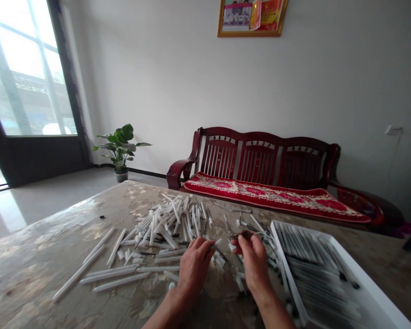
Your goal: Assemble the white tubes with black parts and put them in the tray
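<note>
My left grip (196,260) around a white tube (218,243), right grip (251,256) pinching a dark piece (245,234), tube pile (173,217) beyond on tabletop (123,310), box (289,270) to the right.

Single head-worn view: facing forward, angled down, close over table (71,246), toward bench (255,160), wall (157,82).

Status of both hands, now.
Left hand: closed, apparently pinching a short whitish tube at the fingertips.
Right hand: closed, thumb and fingers on a small dark piece; its exact shape cannot be told.
</note>
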Tool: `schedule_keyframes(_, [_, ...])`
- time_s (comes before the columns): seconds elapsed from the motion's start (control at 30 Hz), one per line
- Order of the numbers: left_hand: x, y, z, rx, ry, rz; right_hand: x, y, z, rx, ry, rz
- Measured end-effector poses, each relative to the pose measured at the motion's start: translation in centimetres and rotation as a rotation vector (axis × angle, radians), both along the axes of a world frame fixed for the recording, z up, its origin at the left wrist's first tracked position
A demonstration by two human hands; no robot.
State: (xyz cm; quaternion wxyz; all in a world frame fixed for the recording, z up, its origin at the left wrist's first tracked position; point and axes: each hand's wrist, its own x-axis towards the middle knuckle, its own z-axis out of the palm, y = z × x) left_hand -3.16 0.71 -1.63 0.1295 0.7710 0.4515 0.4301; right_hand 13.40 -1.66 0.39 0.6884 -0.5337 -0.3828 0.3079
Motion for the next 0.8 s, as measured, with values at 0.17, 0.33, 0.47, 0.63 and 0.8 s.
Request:
schedule_keyframes(0.17, [0.1, -0.1, 0.0, 0.052, 0.056, 0.005, -0.1, -0.7, 1.3, 0.062, 0.026, 0.024])
schedule_keyframes(0.33, [0.1, -0.2, -0.1, 0.054, 0.078, -0.011, -0.7, -1.2, 1.9, 0.043, -0.100, 0.051])
schedule_keyframes(0.47, [0.2, -0.1, -0.2, 0.033, 0.065, -0.007, -0.6, -1.3, 2.1, 0.065, -0.102, 0.000])
schedule_keyframes(0.63, [0.2, 0.0, -0.3, 0.052, 0.038, -0.016, -0.8, -1.3, 1.9, 0.049, -0.137, 0.042])
schedule_keyframes(0.8, [0.1, 0.1, -0.3, 0.087, 0.042, -0.065, -1.1, -1.4, 1.9, 0.026, -0.232, 0.084])
